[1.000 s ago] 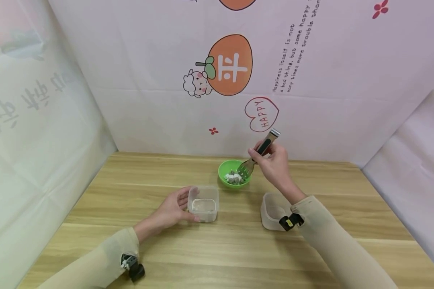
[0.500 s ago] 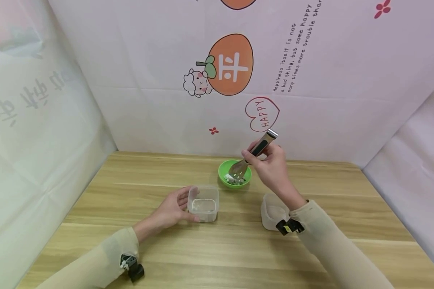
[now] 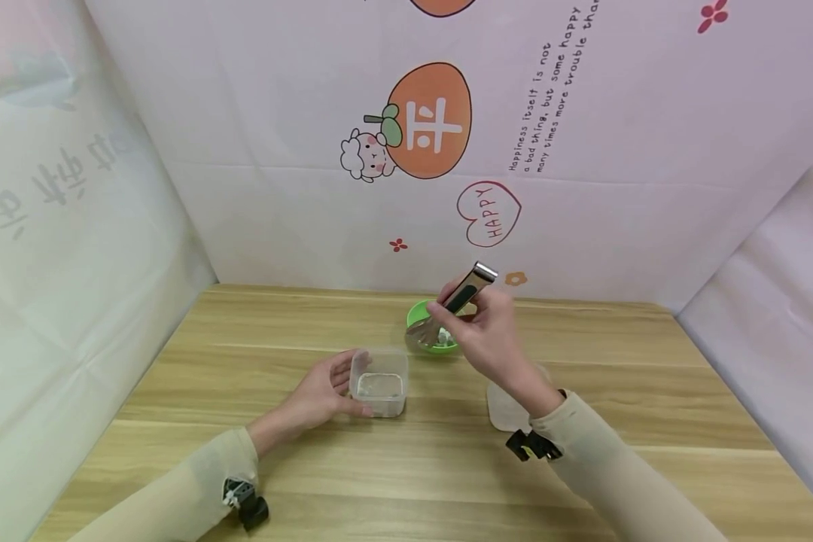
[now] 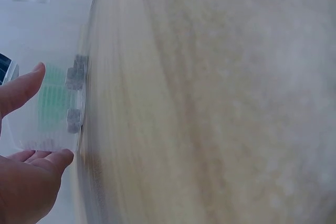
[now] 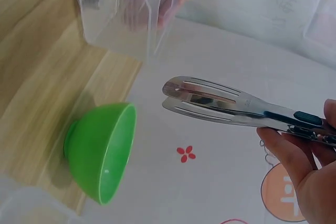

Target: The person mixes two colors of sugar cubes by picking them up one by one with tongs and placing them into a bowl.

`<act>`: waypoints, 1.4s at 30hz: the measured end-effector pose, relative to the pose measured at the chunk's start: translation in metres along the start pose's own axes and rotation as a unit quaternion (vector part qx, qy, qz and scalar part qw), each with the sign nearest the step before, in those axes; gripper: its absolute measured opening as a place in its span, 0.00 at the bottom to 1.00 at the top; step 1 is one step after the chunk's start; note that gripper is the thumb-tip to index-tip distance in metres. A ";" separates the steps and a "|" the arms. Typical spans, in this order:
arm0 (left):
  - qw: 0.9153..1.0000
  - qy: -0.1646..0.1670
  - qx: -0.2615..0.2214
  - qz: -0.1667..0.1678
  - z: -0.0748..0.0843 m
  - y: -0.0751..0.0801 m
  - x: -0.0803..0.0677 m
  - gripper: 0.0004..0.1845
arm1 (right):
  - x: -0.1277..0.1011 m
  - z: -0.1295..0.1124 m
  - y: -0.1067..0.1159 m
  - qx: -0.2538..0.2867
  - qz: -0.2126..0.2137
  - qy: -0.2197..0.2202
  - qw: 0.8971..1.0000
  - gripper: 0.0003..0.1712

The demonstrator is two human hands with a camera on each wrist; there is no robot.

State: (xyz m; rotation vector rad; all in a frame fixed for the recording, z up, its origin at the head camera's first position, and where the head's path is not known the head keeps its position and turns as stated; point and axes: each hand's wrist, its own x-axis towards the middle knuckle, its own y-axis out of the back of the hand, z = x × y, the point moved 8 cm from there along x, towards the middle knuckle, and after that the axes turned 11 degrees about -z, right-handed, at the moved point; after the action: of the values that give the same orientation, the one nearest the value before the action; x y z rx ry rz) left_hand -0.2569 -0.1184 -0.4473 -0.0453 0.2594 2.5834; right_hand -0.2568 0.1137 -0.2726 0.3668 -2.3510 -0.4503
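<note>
My left hand (image 3: 321,395) holds a clear plastic container (image 3: 388,407) on the table, thumb at its near side and fingers at the far side. Through its wall in the left wrist view, several small grey cubes (image 4: 74,78) show at the bottom. My right hand (image 3: 491,339) grips metal tongs (image 3: 466,292) with dark handle inlays, their slotted heads tilted down over the left rim of a green bowl (image 3: 417,312). White and grey pieces (image 3: 445,338) lie in the bowl, partly hidden by hand and tongs. In the right wrist view the tong heads are slightly apart.
A second clear container (image 3: 503,410) stands to the right, partly hidden under my right wrist. The wood-grain table (image 3: 406,482) ends at a white printed backdrop (image 3: 284,218) behind the bowl, with white cloth on both sides.
My right hand has moved left and slightly down with the tongs. The tong heads have shifted from inside the bowl to its left rim. My left hand and its container have stayed put.
</note>
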 end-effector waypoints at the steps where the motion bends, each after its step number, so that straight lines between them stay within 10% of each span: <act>1: 1.000 0.000 -0.001 0.000 0.000 0.000 0.000 0.57 | -0.001 -0.002 -0.003 0.002 -0.002 0.005 1.000 0.08; 18: 1.000 0.002 0.006 -0.012 -0.003 0.001 0.000 0.56 | -0.006 -0.008 -0.053 0.050 -0.082 -0.011 0.995 0.08; 42: 1.000 -0.007 0.010 -0.013 -0.001 0.000 0.000 0.55 | -0.006 0.025 -0.083 -0.027 -0.117 -0.132 0.984 0.08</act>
State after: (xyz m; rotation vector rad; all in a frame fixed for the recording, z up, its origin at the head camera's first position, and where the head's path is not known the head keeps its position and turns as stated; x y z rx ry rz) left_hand -0.2570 -0.1186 -0.4482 -0.0226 0.2764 2.5539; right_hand -0.2590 0.0467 -0.3277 0.5923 -2.5552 -0.7118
